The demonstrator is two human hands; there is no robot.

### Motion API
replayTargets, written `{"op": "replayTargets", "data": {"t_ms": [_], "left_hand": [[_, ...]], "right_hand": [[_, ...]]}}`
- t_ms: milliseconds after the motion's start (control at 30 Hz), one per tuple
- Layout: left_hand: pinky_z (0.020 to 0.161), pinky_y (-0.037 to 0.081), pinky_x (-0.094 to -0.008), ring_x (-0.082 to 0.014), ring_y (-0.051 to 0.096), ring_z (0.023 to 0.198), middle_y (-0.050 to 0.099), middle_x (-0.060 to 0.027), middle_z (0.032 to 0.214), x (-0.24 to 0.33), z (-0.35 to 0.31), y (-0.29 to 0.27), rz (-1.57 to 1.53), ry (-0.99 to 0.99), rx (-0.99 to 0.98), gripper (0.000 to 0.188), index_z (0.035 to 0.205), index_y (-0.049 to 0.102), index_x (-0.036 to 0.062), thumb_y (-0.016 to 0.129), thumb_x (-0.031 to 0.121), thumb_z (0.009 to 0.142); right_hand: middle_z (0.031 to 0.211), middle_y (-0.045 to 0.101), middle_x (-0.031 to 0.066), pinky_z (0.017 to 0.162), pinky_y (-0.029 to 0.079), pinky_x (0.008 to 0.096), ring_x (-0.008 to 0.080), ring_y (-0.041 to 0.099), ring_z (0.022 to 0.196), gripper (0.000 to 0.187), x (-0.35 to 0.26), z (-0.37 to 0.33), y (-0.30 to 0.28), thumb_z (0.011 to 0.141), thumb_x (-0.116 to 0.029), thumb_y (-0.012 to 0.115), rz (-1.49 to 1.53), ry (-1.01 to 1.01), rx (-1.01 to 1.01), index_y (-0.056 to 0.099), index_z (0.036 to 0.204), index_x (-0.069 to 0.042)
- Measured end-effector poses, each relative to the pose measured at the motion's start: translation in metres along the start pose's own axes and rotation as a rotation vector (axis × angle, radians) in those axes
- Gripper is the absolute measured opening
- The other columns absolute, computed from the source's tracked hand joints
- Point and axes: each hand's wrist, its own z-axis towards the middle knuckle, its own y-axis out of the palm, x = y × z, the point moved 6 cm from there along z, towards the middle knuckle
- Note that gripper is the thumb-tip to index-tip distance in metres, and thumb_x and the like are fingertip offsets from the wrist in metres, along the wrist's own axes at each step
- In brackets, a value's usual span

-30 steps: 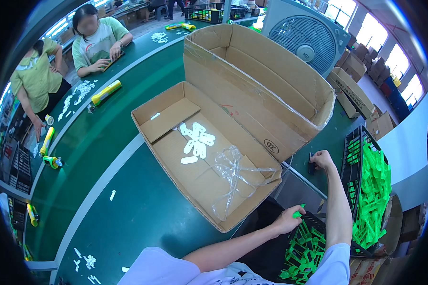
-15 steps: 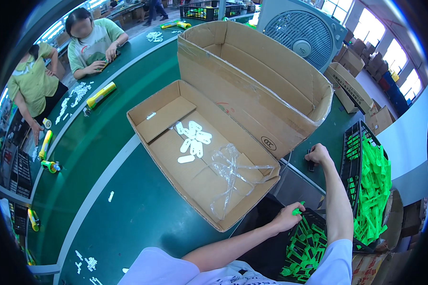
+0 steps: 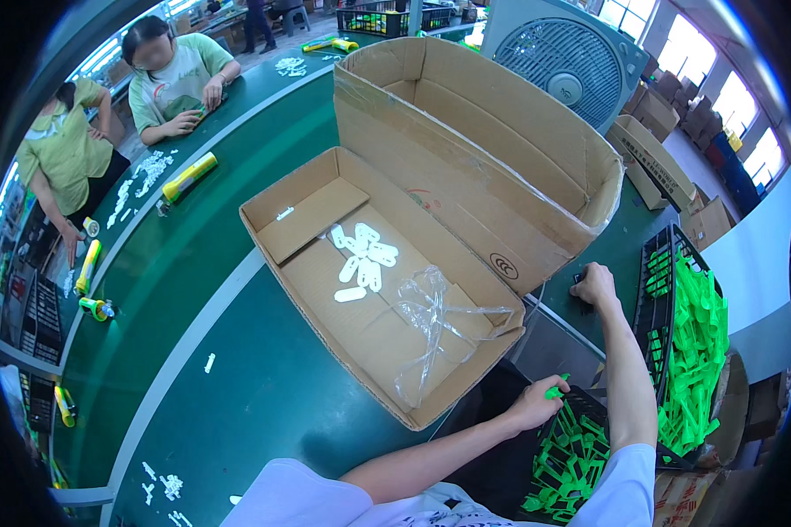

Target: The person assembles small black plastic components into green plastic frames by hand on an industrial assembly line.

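Note:
My left hand (image 3: 537,406) is closed round a bright green plastic piece (image 3: 555,392), above a dark crate of similar green pieces (image 3: 571,461). Farther off, on the green table beyond the crate, my right hand (image 3: 597,286) has its fingers bent round a small black object (image 3: 576,288). Most of that object is hidden by the fingers, so its kind cannot be made out. To the left of both hands sits a shallow cardboard box (image 3: 316,321) holding white oval plastic pieces (image 3: 371,274) and crumpled clear plastic strapping (image 3: 431,307).
A taller cardboard box (image 3: 466,149) stands behind the shallow one. At right is a black crate (image 3: 655,325) heaped with green parts (image 3: 693,351). A fan (image 3: 564,70) stands at the back. Yellow flashlights (image 3: 189,177) lie along the table, where two people work at left.
The view has shifted slightly. My right hand and the black object have moved a little, and less of the object shows now. My left hand keeps its grip on the green piece.

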Motion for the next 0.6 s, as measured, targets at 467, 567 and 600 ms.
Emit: {"op": "replayTargets", "data": {"t_ms": [467, 567, 600], "left_hand": [[0.068, 0.049, -0.029, -0.01, 0.057, 0.077, 0.058, -0.0012, 0.086, -0.004, 0.0, 0.001, -0.011, -0.005, -0.008, 0.025, 0.113, 0.057, 0.0077, 0.057, 0.006, 0.088], [0.068, 0.049, -0.0289, -0.0099, 0.057, 0.077, 0.058, -0.0011, 0.085, -0.003, 0.0, 0.002, -0.01, 0.002, -0.012, 0.025, 0.113, 0.057, 0.0077, 0.057, 0.005, 0.088], [0.068, 0.049, -0.0289, -0.0099, 0.057, 0.077, 0.058, -0.0011, 0.085, -0.002, 0.0, 0.002, -0.009, -0.002, -0.015, 0.025, 0.113, 0.057, 0.0077, 0.057, 0.005, 0.088]], "right_hand": [[0.067, 0.063, 0.0131, 0.058, 0.053, 0.035, 0.0243, 0.062, 0.058, 0.026, 0.047, 0.015, 0.023, 0.056, -0.015, 0.077, 0.385, 0.113, -0.079, 0.058, 0.066, 0.0], [0.069, 0.063, 0.0133, 0.062, 0.052, 0.0359, 0.0254, 0.063, 0.064, 0.026, 0.045, 0.011, 0.023, 0.055, -0.015, 0.077, 0.312, 0.103, -0.035, 0.058, 0.066, -0.001], [0.07, 0.064, 0.0136, 0.064, 0.052, 0.0367, 0.0267, 0.064, 0.067, 0.026, 0.045, 0.009, 0.022, 0.055, -0.016, 0.076, 0.279, 0.103, -0.013, 0.058, 0.067, -0.001]]}}
